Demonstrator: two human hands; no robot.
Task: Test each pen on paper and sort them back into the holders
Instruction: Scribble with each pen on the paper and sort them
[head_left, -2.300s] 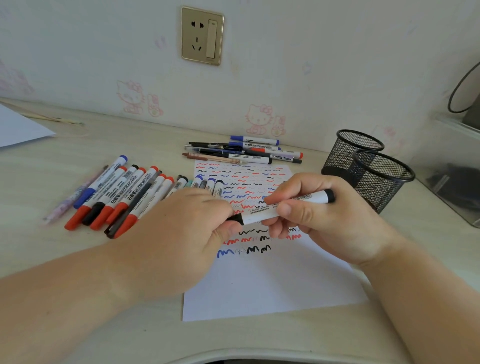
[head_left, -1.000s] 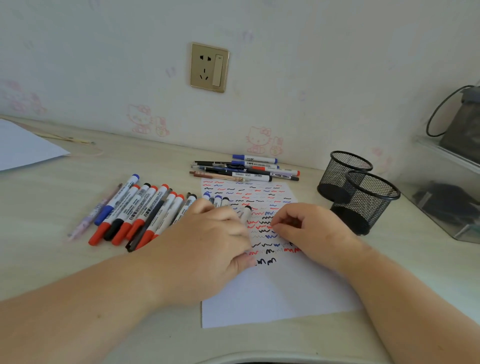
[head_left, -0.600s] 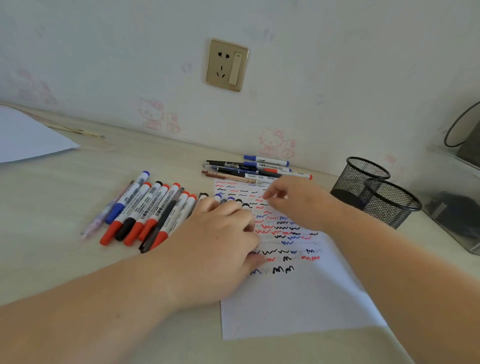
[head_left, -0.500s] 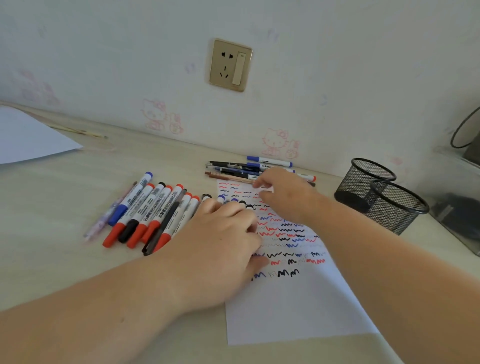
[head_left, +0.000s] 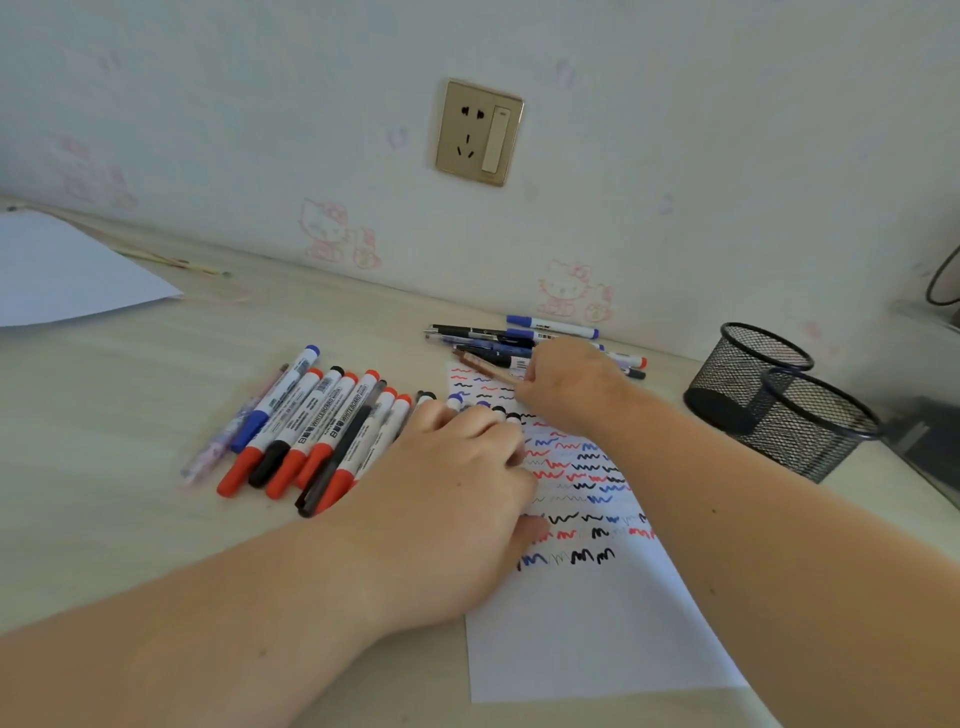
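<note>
A white paper (head_left: 597, 623) covered with red, blue and black squiggles lies in front of me. My left hand (head_left: 457, 493) rests on its left edge, fingers loosely bent over the caps of a row of whiteboard markers (head_left: 311, 426). My right hand (head_left: 566, 384) reaches over the top of the paper to a pile of pens (head_left: 488, 335) by the wall. Its fingertips pinch the near end of a brown pen (head_left: 480, 364). Two black mesh holders (head_left: 748, 374) (head_left: 815, 426) stand to the right, apart from both hands.
Another white sheet (head_left: 62, 270) lies at the far left with thin sticks (head_left: 171, 260) beside it. A grey box (head_left: 930, 431) sits at the right edge behind the holders. The wall with an outlet (head_left: 478, 132) runs close behind the pens.
My right hand has let go of the black marker and moved from the paper up to the pile by the wall, taking the brown pen's end. My left hand has stayed in place.
</note>
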